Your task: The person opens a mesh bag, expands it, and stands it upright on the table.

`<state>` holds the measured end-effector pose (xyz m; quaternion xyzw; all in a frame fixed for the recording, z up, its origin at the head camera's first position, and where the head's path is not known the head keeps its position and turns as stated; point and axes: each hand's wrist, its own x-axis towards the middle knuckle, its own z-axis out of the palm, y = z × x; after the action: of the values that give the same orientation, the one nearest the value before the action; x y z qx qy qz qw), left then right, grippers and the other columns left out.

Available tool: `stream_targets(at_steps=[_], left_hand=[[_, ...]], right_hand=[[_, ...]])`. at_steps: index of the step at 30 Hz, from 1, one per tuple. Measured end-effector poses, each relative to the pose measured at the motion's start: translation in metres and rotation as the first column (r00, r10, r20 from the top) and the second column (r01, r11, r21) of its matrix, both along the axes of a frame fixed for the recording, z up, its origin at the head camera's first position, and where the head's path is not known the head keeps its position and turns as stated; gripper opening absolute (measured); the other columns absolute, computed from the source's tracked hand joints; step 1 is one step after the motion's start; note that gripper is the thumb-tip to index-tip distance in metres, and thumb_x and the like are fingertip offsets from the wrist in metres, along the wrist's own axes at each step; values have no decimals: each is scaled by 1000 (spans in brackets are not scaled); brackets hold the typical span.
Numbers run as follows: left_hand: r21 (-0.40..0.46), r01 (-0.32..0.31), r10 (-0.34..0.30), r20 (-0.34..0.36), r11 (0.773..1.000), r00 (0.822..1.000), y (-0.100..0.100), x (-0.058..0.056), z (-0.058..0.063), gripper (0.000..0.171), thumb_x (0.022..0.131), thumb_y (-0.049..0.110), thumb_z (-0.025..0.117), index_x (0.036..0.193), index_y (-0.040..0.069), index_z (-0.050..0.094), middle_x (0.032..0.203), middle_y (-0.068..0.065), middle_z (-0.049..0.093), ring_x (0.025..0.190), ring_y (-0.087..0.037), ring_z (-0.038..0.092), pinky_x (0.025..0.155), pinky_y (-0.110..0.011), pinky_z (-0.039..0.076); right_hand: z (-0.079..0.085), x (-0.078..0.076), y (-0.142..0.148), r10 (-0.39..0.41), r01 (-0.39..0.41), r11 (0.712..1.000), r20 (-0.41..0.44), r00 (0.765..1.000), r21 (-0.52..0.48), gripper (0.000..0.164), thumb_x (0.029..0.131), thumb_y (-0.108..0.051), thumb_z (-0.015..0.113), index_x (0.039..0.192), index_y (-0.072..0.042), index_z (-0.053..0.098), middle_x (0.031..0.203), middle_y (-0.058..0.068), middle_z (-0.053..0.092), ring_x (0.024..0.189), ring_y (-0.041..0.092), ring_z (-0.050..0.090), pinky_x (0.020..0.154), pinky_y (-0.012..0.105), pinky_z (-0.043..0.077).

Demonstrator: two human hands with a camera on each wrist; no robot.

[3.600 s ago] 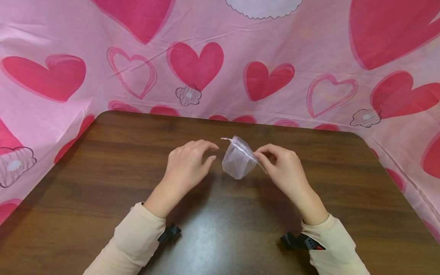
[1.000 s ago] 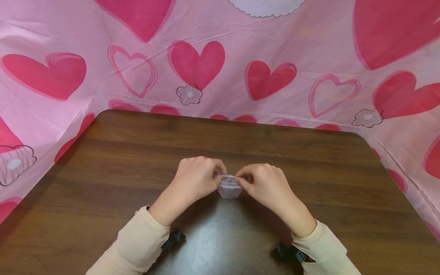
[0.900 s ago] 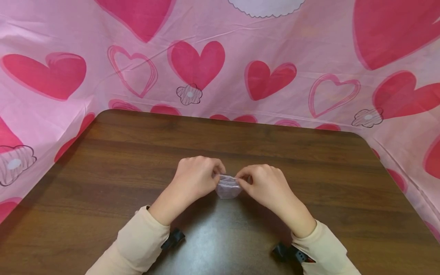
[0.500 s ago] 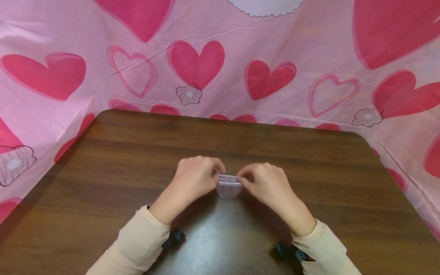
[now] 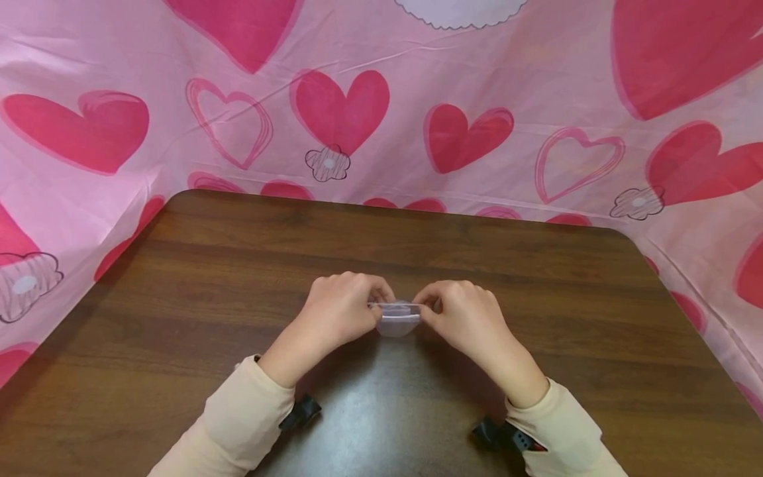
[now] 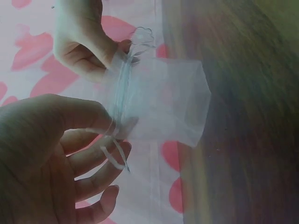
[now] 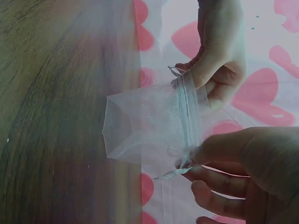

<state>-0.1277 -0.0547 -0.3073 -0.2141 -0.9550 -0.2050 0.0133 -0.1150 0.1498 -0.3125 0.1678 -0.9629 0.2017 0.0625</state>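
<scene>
A small sheer organza drawstring bag (image 5: 398,324) hangs between the two hands above the middle of the table. The left hand (image 5: 346,306) pinches one side of its mouth between thumb and forefinger. On the opposite side, the right hand (image 5: 461,308) pinches the rim the same way. In the left wrist view the bag (image 6: 163,102) is see-through, its mouth stretched fairly straight along the ribbon channel. Loose ribbon ends (image 6: 117,156) dangle by the left fingers; another ribbon loop (image 7: 174,173) shows by the right fingertips. No contents show through the cloth.
The brown wooden table (image 5: 238,265) spreads out under both hands. A pink cloth with red hearts (image 5: 465,59) hangs behind it and along both sides. Black wrist devices (image 5: 301,414) sit at the cuffs of the cream sleeves.
Earlier the right hand alone held the bag, tilted and farther from the body. Both hands then came together nearer the front, gripping its mouth; since then the rim has been pulled straighter.
</scene>
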Motion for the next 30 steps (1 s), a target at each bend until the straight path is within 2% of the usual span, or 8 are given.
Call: stream_targets(at_steps=[5,8,11,15,19,22,25,30], left_hand=[[-5,2,-2,-63,1000,998,2,2,-4,3,84,31,75,87,30,75,70,17,63,61,-7,54,52,-33,41],[-14,4,-5,-96,1000,995,4,3,-6,11,86,39,74,88,28,76,63,19,58,58,-5,53,50,-31,41],[-19,-4,1,-129,1000,992,6,3,-7,9,87,34,72,89,27,76,57,18,52,54,-5,50,47,-30,39],[-13,-53,51,-146,999,988,6,3,-8,10,87,27,68,92,26,76,55,17,51,52,-9,51,45,-31,38],[-4,-115,113,-138,993,984,6,2,-8,13,87,27,67,96,26,76,56,17,54,52,-13,54,45,-33,38],[5,-132,132,-138,991,982,6,2,-8,12,87,29,68,95,26,77,57,16,55,52,-14,54,46,-34,38],[15,-143,143,-151,990,978,6,2,-8,11,87,29,69,92,27,78,57,15,57,51,-15,55,45,-34,38],[15,-183,183,-139,983,973,2,1,-7,10,84,28,69,89,30,78,60,15,59,54,-18,58,47,-35,39]], right_hand=[[-3,0,0,-1,-3,999,-120,993,-32,8,82,-22,82,89,-21,79,65,-12,58,54,8,46,47,30,38],[-5,2,-4,-2,-8,998,-172,985,-58,9,81,-24,82,89,-22,78,68,-12,58,55,7,46,49,30,38],[-7,5,-8,-17,4,998,-189,982,-69,10,80,-25,83,88,-22,78,74,-12,60,58,6,49,50,30,40],[-7,9,-12,-54,45,998,-206,977,-49,15,78,-28,84,89,-20,76,78,-8,60,60,7,52,50,30,42],[-6,10,-14,-87,82,996,-166,982,-35,18,79,-30,83,88,-18,74,66,-9,54,53,9,46,45,30,36],[-5,10,-14,-91,88,995,-87,992,-36,18,80,-30,82,90,-18,73,60,-11,51,49,9,44,44,30,34],[-5,9,-14,-92,91,995,-28,995,-35,14,80,-24,79,91,-18,74,61,-12,54,49,9,46,44,30,35],[-6,6,-13,-104,103,994,-22,994,-32,13,80,-13,73,91,-19,75,61,-10,56,48,12,45,42,31,35]])
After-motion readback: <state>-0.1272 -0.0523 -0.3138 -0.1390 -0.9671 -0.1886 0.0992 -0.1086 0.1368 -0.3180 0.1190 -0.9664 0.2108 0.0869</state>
